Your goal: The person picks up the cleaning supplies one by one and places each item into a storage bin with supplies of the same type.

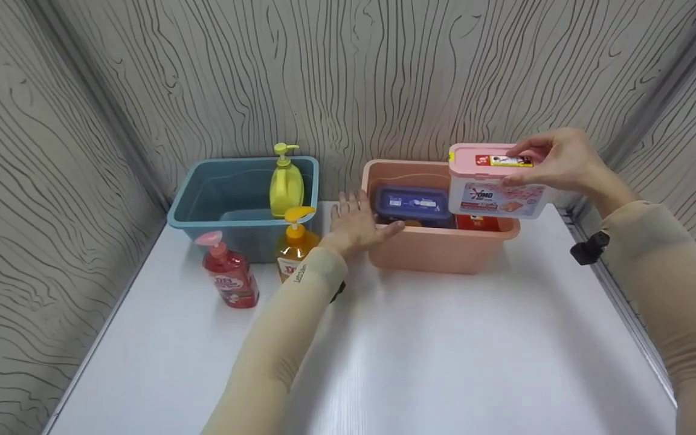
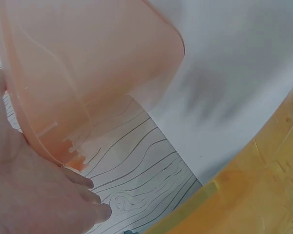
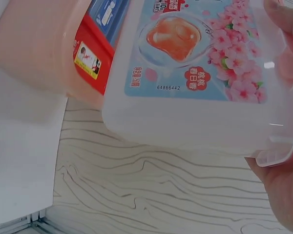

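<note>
My right hand (image 1: 559, 160) grips the pink lid of a white OMO laundry capsule box (image 1: 496, 196), holding it over the right end of the pink basket (image 1: 429, 251). Pink blossoms and an orange capsule are printed on the box (image 3: 185, 53) in the right wrist view. At the basket's left front corner is my left hand (image 1: 354, 226), fingers spread and straight, thumb towards the front rim; the left wrist view shows this hand (image 2: 44, 190) against the rim. Inside the basket lie a dark blue box (image 1: 414, 204) and a red box (image 1: 478, 223), the latter partly hidden.
A teal basket (image 1: 233, 225) on the left holds a yellow pump bottle (image 1: 286, 190). In front of it stand a red pump bottle (image 1: 232, 281) and an orange pump bottle (image 1: 293, 244), the latter close to my left forearm. Wood-patterned walls (image 1: 324, 78) enclose the white table (image 1: 432, 350).
</note>
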Available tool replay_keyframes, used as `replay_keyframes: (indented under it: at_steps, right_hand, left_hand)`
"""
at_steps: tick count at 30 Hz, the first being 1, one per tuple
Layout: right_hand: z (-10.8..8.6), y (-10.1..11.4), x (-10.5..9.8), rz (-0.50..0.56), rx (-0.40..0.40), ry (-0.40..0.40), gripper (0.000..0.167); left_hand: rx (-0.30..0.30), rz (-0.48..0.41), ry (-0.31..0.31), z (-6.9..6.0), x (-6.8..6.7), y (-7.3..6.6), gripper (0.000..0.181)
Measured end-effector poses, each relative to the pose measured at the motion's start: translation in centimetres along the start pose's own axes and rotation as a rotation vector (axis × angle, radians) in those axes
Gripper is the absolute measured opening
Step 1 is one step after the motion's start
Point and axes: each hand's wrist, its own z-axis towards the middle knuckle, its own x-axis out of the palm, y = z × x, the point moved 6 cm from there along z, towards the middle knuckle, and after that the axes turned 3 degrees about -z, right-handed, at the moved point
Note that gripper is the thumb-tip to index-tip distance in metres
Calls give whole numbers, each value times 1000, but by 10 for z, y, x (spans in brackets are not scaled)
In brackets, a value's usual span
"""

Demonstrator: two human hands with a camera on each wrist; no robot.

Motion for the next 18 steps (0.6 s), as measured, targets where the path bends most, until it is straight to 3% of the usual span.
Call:
replay_keyframes:
  at_steps: [8, 18]
  right_hand:
    - [6, 15, 20, 68, -27, 14, 64]
    - [14, 30, 44, 127, -95, -6, 53]
  left_hand:
    - [-31, 3, 1, 1, 2, -1, 133]
    - [-8, 18, 9, 2, 2, 1, 134]
